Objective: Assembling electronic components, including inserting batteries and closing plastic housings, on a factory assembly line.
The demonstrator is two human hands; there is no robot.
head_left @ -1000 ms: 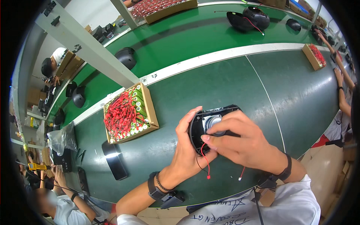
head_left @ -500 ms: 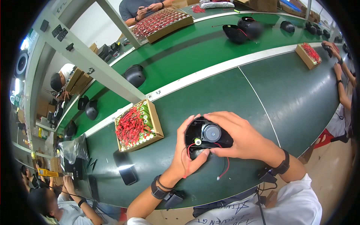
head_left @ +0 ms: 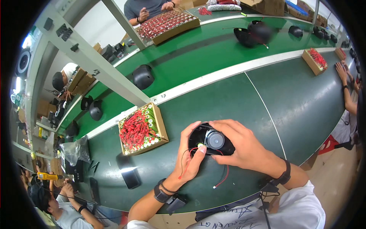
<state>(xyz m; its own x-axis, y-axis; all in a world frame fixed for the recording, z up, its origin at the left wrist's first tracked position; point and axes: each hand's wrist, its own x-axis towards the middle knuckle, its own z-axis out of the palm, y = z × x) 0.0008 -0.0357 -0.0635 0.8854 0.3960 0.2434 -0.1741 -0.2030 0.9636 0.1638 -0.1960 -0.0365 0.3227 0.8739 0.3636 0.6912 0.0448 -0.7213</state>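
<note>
A black half-round plastic speaker housing (head_left: 195,136) is held between my two hands above the dark green tabletop, its inside facing up. A round grey speaker driver (head_left: 215,139) sits in it. My left hand (head_left: 190,160) wraps the housing's left side, and its thumb presses on the pale end of a small cylindrical battery (head_left: 200,145) beside the driver. My right hand (head_left: 244,143) grips the right side, fingers over the far rim. Thin red and black wires (head_left: 227,173) hang out toward me, one ending in a small white connector (head_left: 214,187).
Left of my hands stands a cardboard box (head_left: 162,124) of green batteries with red wires; a phone (head_left: 130,177) lies nearer. Beyond a pale rail, a green conveyor (head_left: 183,65) carries black housings (head_left: 143,77). Another battery box (head_left: 315,61) stands far right. Co-workers sit around.
My left thumb has moved up from the housing's near rim onto the battery. The wire with the white connector has swung left. Conveyor housings have shifted slightly right in the picture.
</note>
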